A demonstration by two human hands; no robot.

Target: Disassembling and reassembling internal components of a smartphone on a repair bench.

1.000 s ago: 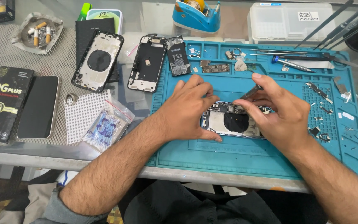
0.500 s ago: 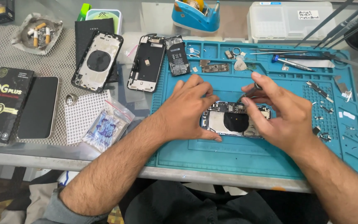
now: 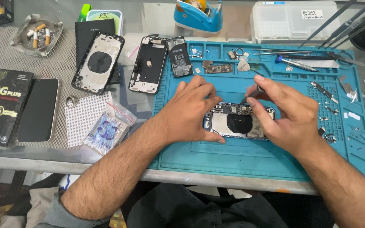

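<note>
An opened phone housing (image 3: 238,123) lies flat in the middle of a blue work mat (image 3: 250,160), with a dark round coil showing inside. My left hand (image 3: 191,112) presses down on the housing's left end, thumb along its near edge. My right hand (image 3: 286,116) hovers over the right end and pinches a thin dark tool (image 3: 252,95), whose tip points at the housing's upper edge. Which kind of tool it is I cannot tell.
Left of the mat lie a phone back shell (image 3: 99,63), an open phone frame (image 3: 148,63), a battery (image 3: 180,56), a dark phone (image 3: 39,109), a black box (image 3: 3,105) and a small plastic bag (image 3: 106,131). Tweezers and small metal parts (image 3: 330,101) sit on the mat's right. An ashtray (image 3: 37,34) and tape dispenser (image 3: 198,14) stand behind.
My right hand has shifted slightly with the tool over the housing's top edge. My left hand stays pressed on the housing.
</note>
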